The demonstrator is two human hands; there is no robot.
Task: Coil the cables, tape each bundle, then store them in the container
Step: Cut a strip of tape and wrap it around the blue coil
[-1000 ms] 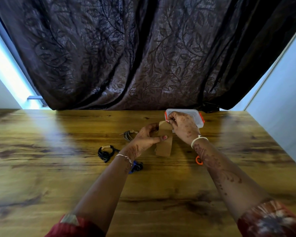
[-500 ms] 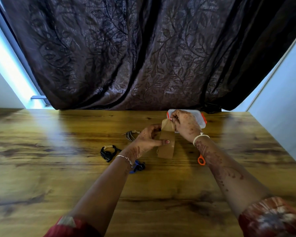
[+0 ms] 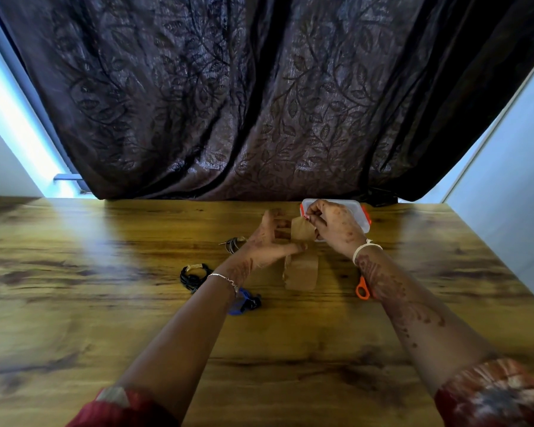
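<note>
A roll of brown tape (image 3: 301, 271) stands on edge on the wooden table (image 3: 105, 303). My left hand (image 3: 270, 241) grips the top of the roll, thumb across its front and fingers spread behind it. My right hand (image 3: 336, 226) pinches the tape's free end (image 3: 299, 228), which is drawn up off the roll. A black coiled cable (image 3: 194, 274) with a tape band lies left of my left wrist. A blue and black cable bundle (image 3: 244, 303) lies partly under my left forearm. A grey coil (image 3: 233, 243) sits beyond them. The white container (image 3: 363, 215) with orange clips is behind my right hand.
Orange scissors (image 3: 363, 290) lie on the table, mostly hidden under my right forearm. A dark patterned curtain (image 3: 259, 103) hangs along the table's far edge. A pale wall (image 3: 512, 180) rises on the right side.
My right hand has lifted the tape's free end higher off the roll, so the strip is longer. My left hand's fingers have spread out behind the roll.
</note>
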